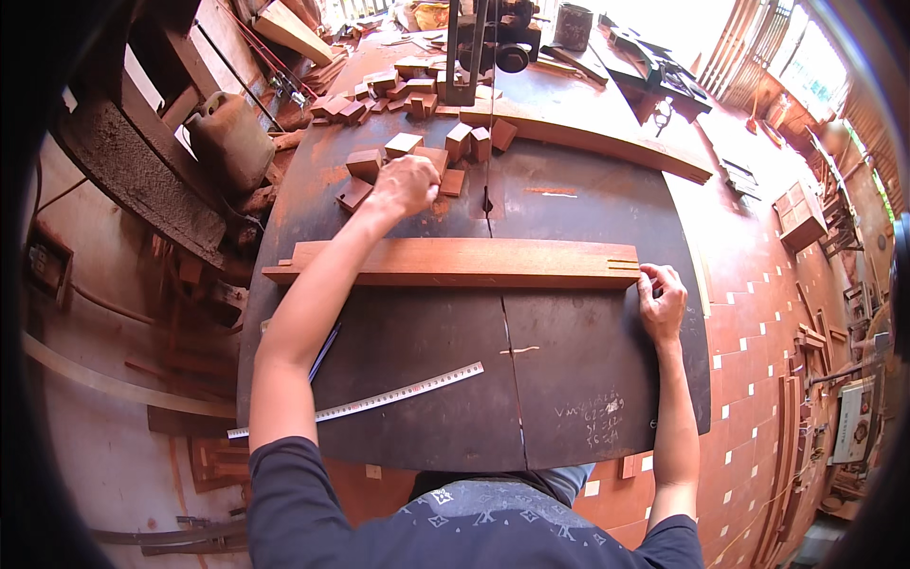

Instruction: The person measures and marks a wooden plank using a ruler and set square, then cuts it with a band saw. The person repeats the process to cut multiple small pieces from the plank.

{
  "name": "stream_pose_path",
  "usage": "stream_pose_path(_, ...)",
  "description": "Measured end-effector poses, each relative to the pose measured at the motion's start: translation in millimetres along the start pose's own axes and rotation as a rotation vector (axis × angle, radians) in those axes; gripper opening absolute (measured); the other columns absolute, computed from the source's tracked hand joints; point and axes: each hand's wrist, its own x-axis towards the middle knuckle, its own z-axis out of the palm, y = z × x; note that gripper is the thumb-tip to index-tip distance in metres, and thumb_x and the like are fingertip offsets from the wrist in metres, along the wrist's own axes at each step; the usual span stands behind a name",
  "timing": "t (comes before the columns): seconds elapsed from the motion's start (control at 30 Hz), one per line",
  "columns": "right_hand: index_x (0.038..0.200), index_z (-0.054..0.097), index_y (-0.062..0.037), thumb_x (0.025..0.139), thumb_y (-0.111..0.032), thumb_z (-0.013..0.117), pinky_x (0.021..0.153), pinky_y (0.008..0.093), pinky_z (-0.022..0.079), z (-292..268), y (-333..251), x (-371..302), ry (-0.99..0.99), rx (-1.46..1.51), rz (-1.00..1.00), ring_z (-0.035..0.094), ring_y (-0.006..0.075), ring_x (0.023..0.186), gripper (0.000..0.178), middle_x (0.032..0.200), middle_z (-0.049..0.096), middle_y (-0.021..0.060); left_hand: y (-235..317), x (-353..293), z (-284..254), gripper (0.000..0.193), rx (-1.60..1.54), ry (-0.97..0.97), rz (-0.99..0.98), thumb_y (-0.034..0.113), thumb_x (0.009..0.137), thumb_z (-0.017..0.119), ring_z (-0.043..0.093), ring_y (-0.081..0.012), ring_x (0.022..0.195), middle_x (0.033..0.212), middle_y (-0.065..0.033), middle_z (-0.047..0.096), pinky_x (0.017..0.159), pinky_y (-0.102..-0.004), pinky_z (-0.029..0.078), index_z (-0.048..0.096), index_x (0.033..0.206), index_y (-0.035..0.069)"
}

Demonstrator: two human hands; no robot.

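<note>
A long reddish wooden beam [455, 258] lies crosswise on the dark saw table [417, 332], with narrow slots cut near its ends. At the beam's right end, my right hand [664, 296] grips it between thumb and fingers. My left arm reaches over the beam's left part. Beyond it, my left hand [406, 186] is curled among small cut wooden blocks [363, 164], right against one block [433, 159]. Its fingertips are partly hidden, so what it holds is unclear. In front of the blocks' right side runs the thin upright saw blade [490, 133].
A steel ruler [408, 394] lies at the near left, with a blue pen [325, 351] by my left forearm. Several more blocks [398, 85] pile up at the back left. A long board [597, 140] lies behind the blade, under the saw's guide [463, 57]. Chalk marks show at near right.
</note>
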Motion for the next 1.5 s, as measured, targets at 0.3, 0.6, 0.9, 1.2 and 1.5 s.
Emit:
stream_pose_path(0.3, 0.086, 0.071, -0.0001, 0.078, -0.009, 0.063, 0.085, 0.0484, 0.053, 3, -4, -6, -0.119, -0.113, -0.065, 0.066, 0.0372, 0.093, 0.015, 0.087, 0.066, 0.0149, 21, -124, -56, 0.095, -0.233, -0.068, 0.199, 0.063, 0.081, 0.089, 0.059, -0.0372, 0.141, 0.148, -0.0196, 0.066, 0.12, -0.0471, 0.046, 0.065, 0.146, -0.002)
stream_pose_path(0.6, 0.095, 0.076, -0.0011, 0.091, -0.011, 0.073, 0.085, 0.0477, 0.054, -1, -12, -4, -0.215, -0.05, -0.052, 0.067, 0.0377, 0.093, 0.011, 0.09, 0.068, 0.0154, 16, -135, -15, 0.079, -0.082, 0.007, 0.198, 0.056, 0.076, 0.095, 0.069, -0.0347, 0.125, 0.132, -0.0123, 0.073, 0.107, -0.0489, 0.05, 0.067, 0.132, 0.008)
stream_pose_path(0.9, 0.105, 0.082, -0.0051, 0.097, -0.023, 0.078, 0.095, 0.0491, 0.053, 49, -38, 0, -0.283, -0.003, -0.117, 0.069, 0.0367, 0.105, 0.021, 0.1, 0.073, 0.0131, -52, -142, -33, 0.079, -0.038, -0.04, 0.156, 0.046, 0.07, 0.1, 0.068, -0.034, 0.125, 0.127, -0.0126, 0.073, 0.106, -0.0468, 0.05, 0.067, 0.129, 0.007)
stream_pose_path(1.2, 0.104, 0.084, -0.0056, 0.094, -0.019, 0.08, 0.093, 0.0458, 0.052, 93, -99, 8, -0.316, 0.093, -0.225, 0.068, 0.0336, 0.1, 0.017, 0.095, 0.073, 0.011, -95, -155, -52, 0.068, 0.023, -0.022, 0.052, 0.027, 0.064, 0.101, 0.067, -0.0374, 0.111, 0.111, -0.015, 0.071, 0.1, -0.0461, 0.049, 0.064, 0.118, 0.007)
stream_pose_path(1.5, 0.1, 0.083, -0.004, 0.094, -0.019, 0.08, 0.093, 0.0465, 0.053, 114, -105, 23, -0.357, 0.153, -0.174, 0.067, 0.0347, 0.1, 0.016, 0.094, 0.072, 0.0123, -123, -144, -49, 0.071, -0.02, 0.023, 0.084, 0.032, 0.061, 0.105, 0.069, -0.0368, 0.11, 0.112, -0.0146, 0.072, 0.098, -0.0459, 0.054, 0.066, 0.114, 0.006)
